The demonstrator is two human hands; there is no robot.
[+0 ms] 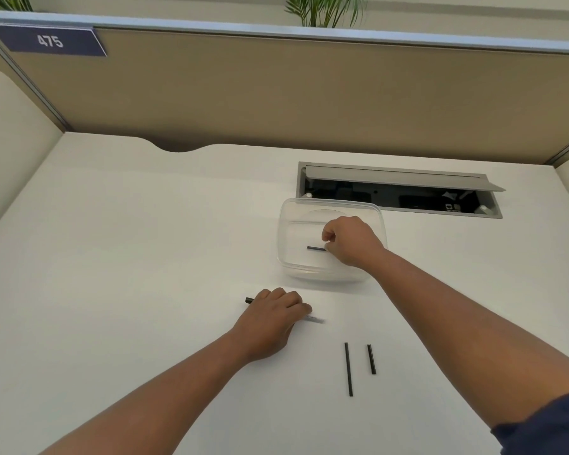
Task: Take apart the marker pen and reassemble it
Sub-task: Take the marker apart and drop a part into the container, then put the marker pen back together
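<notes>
On the white table (pixel 145 257), toward the left of the working area, the left hand (pixel 270 318) lies knuckles-up over the marker pen body (pixel 314 319). Its fingers are curled down around the barrel, so the grip is closed on it, though how tightly cannot be told. A dark end pokes out at the hand's far-left side and a pale, printed stretch shows at its right, so the barrel's long axis runs left to right, tilted slightly nearer at the right end.

Just right of that and nearer the person, two loose black parts lie on the table, a long thin rod (pixel 348 369) and a shorter piece (pixel 371 359), side by side but apart, both with their long axes running near to far.

Farther right, the right hand (pixel 350 239) reaches into the clear plastic container (pixel 284 231) and pinches one end of a small dark part (pixel 315 248) between thumb and fingertip; that part points left, lying left to right.

The risks, as I judge them: the pinch holds only the very tip of a slim piece, so it may slip and drop back into the container. The round loose parts could roll off if an arm brushes them. The parts look alike, so refitting one in the wrong order or wrong way round is possible.
</notes>
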